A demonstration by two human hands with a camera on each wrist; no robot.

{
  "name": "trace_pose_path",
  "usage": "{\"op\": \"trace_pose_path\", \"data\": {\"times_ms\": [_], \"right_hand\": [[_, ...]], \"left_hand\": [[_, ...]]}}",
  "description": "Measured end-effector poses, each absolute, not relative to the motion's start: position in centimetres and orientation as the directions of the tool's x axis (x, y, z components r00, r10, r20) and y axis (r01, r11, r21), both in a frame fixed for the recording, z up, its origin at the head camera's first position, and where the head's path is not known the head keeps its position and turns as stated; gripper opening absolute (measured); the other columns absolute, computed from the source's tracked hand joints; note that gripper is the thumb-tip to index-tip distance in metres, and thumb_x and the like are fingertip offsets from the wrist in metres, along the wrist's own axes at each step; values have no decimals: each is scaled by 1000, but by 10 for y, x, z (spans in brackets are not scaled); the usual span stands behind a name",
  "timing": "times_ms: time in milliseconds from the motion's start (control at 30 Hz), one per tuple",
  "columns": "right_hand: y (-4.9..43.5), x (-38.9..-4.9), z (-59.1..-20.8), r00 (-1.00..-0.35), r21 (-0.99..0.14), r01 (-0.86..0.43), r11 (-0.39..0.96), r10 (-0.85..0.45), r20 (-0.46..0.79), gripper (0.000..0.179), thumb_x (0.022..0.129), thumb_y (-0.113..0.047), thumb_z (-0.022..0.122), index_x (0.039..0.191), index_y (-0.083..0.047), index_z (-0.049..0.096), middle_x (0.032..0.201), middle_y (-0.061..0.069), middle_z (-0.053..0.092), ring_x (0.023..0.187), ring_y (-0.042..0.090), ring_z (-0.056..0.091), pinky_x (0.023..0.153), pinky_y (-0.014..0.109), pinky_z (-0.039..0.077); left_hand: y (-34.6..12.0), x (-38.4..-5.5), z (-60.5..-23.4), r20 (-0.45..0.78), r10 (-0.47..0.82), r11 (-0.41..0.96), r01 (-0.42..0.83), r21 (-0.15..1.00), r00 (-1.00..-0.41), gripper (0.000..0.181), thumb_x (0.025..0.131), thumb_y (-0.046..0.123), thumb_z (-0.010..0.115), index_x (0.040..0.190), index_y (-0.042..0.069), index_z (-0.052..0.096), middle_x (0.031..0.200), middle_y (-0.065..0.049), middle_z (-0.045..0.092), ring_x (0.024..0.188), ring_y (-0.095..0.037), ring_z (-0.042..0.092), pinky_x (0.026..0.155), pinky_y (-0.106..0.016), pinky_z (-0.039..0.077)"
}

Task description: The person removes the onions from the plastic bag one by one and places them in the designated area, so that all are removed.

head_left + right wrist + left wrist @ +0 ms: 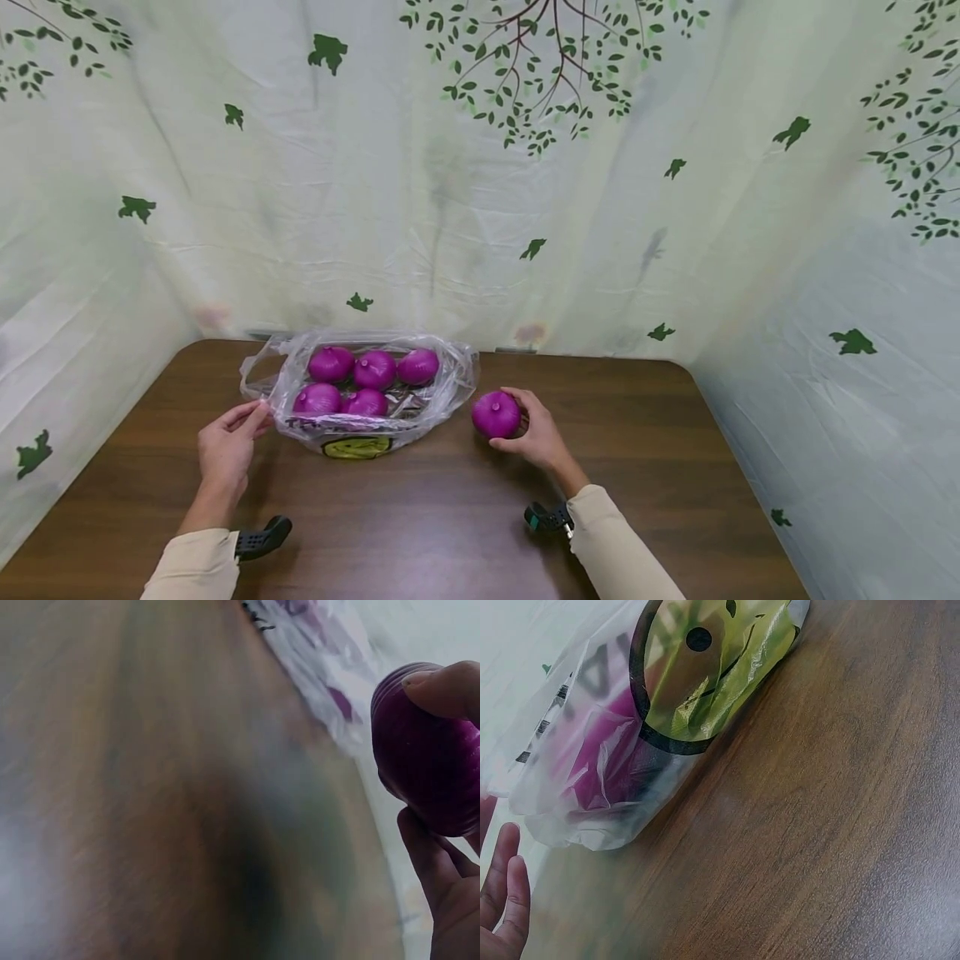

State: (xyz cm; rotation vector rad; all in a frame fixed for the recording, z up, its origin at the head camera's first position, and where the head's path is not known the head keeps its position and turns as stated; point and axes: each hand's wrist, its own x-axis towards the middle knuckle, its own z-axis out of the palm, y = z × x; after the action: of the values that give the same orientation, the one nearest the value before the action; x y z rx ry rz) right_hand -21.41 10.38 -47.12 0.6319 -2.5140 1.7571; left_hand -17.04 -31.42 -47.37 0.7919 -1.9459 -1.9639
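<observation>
"How's the purple onion (pixel 496 417)?"
"Glossy, roundish, nub (pixel 495 406) facing up, long axis unclear. My right hand (pixel 537 439) grips it at the plastic bag's (pixel 356 432) three o'clock; my left hand (pixel 227 443) pinches the bag's nine-o'clock side."

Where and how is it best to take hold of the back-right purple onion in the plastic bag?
Probably by the rounded front and back of the purple onion, coming from above: the plastic bag is open on top, no onion lies directly in front, and the neighbouring onion crowds its left.
</observation>
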Motion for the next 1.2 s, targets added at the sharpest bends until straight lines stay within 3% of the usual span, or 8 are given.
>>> {"op": "trace_pose_path", "data": {"times_ms": [233, 400, 600, 833, 1200], "right_hand": [[115, -223, -510, -930, -889, -303, 344, -309, 198, 78, 64, 4, 86, 132, 3, 50, 124, 18, 53, 114, 37, 56, 94, 49, 48], [122, -224, -520, -931, -883, -301, 360, -314, 189, 78, 63, -3, 89, 132, -2, 52, 124, 14, 55, 112, 33, 58, 92, 45, 50], [123, -222, -526, -934, -900, -274, 340, -316, 165, 79, 64, -4, 89, 133, -2, 50, 123, 16, 57, 111, 34, 59, 92, 45, 50], [119, -205, -498, -927, -929, -232, 287, -354, 122, 74, 68, 3, 84, 132, 7, 47, 125, 25, 53, 112, 41, 57, 93, 48, 48], [124, -206, -498, -910, -951, -161, 265, -412, 40, 76, 71, 2, 81, 137, 5, 42, 134, 25, 48, 123, 41, 49, 100, 51, 41]], "left_hand": [[-315, -171, -473, -192, -545, -45, -200, 979, -816, 32, 90, 32, 67, 113, 10, 69, 75, 19, 66, 75, 0, 65, 68, -6, 48], [-315, -172, -473, -184, -547, -76, -170, 982, -817, 23, 89, 30, 68, 105, 14, 71, 74, 18, 66, 74, -1, 66, 68, -8, 49], [-315, -171, -473, -187, -545, -76, -174, 982, -817, 26, 89, 31, 68, 107, 12, 70, 75, 17, 66, 74, 0, 65, 67, -7, 48], [-315, -171, -474, -200, -548, -79, -188, 979, -812, 33, 88, 33, 69, 111, 10, 69, 75, 18, 66, 75, 0, 65, 67, -7, 48], [-316, -171, -472, -202, -552, -106, -172, 979, -809, 21, 89, 29, 68, 104, 15, 71, 75, 17, 66, 74, 0, 65, 67, -7, 48]]}}
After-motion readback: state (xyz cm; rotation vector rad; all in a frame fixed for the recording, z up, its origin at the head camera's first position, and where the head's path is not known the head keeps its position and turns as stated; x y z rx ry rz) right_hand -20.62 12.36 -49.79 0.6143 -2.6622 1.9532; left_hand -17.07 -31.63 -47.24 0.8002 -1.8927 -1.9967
